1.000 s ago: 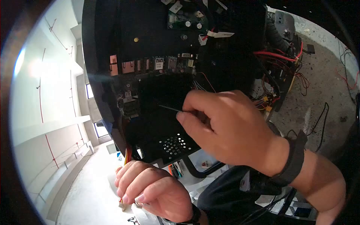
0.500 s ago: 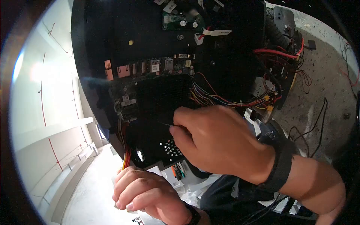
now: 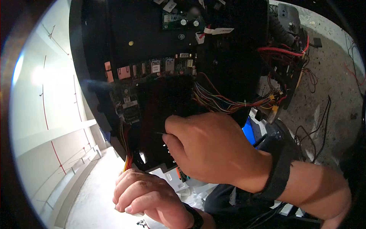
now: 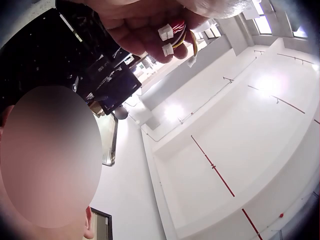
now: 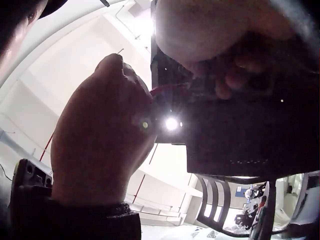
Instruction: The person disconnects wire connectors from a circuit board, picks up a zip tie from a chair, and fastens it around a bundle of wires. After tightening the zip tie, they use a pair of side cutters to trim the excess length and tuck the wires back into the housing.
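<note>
My left hand (image 3: 146, 194) curls round a bundle of red, yellow and dark wires (image 3: 128, 163) at the lower left corner of the black housing. White plug connectors (image 4: 165, 33) on these wires stick out between its fingers in the left wrist view. Between thumb and forefinger, my right hand (image 3: 213, 147) pinches a thin dark sliver (image 3: 157, 133), whose kind I cannot tell. It is over the lower part of the black housing (image 3: 95, 45), below the dark central block (image 3: 164, 95), and covers most of the perforated patch there.
A row of ports and copper-coloured pieces (image 3: 124, 72) crosses the housing, with a green circuit board (image 3: 171, 21) above. A multicoloured wire bundle (image 3: 228, 105) runs right. Thick red cables (image 3: 282, 50) and a concrete floor (image 3: 320, 76) lie farther right. Loose black cable (image 3: 324, 126) is on the floor.
My right hand has moved left and down with the thin sliver, uncovering the multicoloured wires. My left hand keeps its grip on the wire bundle. The housing has shifted slightly left in view.
</note>
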Tool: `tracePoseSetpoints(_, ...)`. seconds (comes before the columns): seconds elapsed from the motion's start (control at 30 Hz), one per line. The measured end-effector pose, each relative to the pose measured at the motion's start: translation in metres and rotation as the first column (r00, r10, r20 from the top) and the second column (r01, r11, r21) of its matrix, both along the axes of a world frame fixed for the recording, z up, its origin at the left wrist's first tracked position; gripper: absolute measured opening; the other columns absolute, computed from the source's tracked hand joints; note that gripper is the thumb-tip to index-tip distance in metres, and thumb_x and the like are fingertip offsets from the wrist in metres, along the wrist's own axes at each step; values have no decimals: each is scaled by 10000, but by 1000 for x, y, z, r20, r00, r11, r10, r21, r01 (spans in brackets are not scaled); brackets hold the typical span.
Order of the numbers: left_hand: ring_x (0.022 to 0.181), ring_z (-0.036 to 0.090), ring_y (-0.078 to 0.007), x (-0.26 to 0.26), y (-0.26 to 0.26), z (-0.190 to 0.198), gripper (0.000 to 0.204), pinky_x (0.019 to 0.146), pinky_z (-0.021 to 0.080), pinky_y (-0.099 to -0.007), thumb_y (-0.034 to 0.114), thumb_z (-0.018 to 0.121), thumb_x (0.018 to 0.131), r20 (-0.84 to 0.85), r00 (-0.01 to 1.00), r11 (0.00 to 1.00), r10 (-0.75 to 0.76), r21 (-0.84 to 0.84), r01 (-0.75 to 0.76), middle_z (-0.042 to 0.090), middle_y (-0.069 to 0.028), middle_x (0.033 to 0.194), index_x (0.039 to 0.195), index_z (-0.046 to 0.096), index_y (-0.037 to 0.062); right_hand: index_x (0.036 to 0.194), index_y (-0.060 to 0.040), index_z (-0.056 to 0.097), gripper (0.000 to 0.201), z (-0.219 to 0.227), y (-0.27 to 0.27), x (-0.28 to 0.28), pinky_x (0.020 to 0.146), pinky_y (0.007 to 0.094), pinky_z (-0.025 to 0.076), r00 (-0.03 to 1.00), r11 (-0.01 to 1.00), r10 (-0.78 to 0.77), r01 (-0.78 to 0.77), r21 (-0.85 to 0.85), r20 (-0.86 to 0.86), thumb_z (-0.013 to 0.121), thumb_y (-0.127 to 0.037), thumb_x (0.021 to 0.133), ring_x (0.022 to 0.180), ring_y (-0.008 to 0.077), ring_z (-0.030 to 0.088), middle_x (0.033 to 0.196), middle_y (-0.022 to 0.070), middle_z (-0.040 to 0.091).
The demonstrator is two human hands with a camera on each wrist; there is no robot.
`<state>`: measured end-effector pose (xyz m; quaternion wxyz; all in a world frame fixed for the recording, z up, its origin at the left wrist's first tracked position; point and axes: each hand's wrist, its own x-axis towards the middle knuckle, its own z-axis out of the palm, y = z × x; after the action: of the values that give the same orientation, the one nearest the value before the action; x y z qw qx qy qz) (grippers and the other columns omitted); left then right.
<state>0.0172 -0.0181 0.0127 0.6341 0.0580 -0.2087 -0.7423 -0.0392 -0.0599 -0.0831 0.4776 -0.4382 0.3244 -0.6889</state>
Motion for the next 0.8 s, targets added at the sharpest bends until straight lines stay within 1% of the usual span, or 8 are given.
tracePoseSetpoints(0.17,733,533,-168,-1,0,1,171,749,443,-350,105,379,931,-2,1000,998,-8,56,8,545,-54,766,804,492,86,672,-35,528,164,7,0,2,470,415,432,996,996,-87,87,23,16,573,-144,785,500,349,548,550,153,536)
tracePoseSetpoints(0.37,721,545,-159,3,1,-6,165,746,440,-344,100,397,919,113,993,999,-14,51,8,550,-44,754,792,499,78,645,-26,532,179,9,0,-2,471,410,436,999,998,-14,12,70,29,567,-141,778,492,351,548,551,158,544)
tracePoseSetpoints(0.4,741,599,-152,6,2,-11,334,711,463,-340,318,356,964,157,987,998,-24,54,15,598,-11,768,758,518,111,645,-26,532,179,8,0,-2,471,410,436,999,997,-16,14,70,29,567,-141,778,492,351,548,551,158,544)
tracePoseSetpoints(0.5,723,596,-145,14,1,-17,361,709,463,-333,303,320,970,247,965,988,-88,144,53,592,-3,734,736,517,112,647,-23,528,179,3,-2,-7,471,406,433,998,998,6,-10,58,61,564,-138,780,500,354,549,556,161,541)
tracePoseSetpoints(0.57,708,594,-141,13,3,-19,370,704,465,-331,292,311,969,231,971,980,-62,201,15,591,-3,713,717,514,113,685,-2,609,177,0,-2,-10,555,393,516,997,1000,-5,3,14,81,567,-162,747,582,305,638,614,191,609)
tracePoseSetpoints(0.7,757,598,-173,8,4,-17,399,758,460,-345,351,329,969,156,987,999,-33,-23,37,609,-33,767,753,545,94,682,-4,607,181,2,-2,-7,551,390,517,995,998,56,-57,15,84,568,-167,750,579,307,636,610,189,608)
tracePoseSetpoints(0.77,738,577,-188,3,3,-16,205,742,460,-368,161,405,941,79,995,996,-54,-68,60,590,-81,799,815,538,68,682,-4,606,188,3,-3,-4,553,393,519,996,999,54,-54,1,68,574,-175,752,578,313,636,609,186,609)
tracePoseSetpoints(0.8,756,576,-201,2,1,-17,183,761,455,-387,163,431,931,26,995,992,-99,-72,100,594,-91,815,820,543,71,688,-6,610,179,3,-4,-5,560,400,521,996,997,76,-76,2,56,583,-174,745,585,320,637,616,185,613)
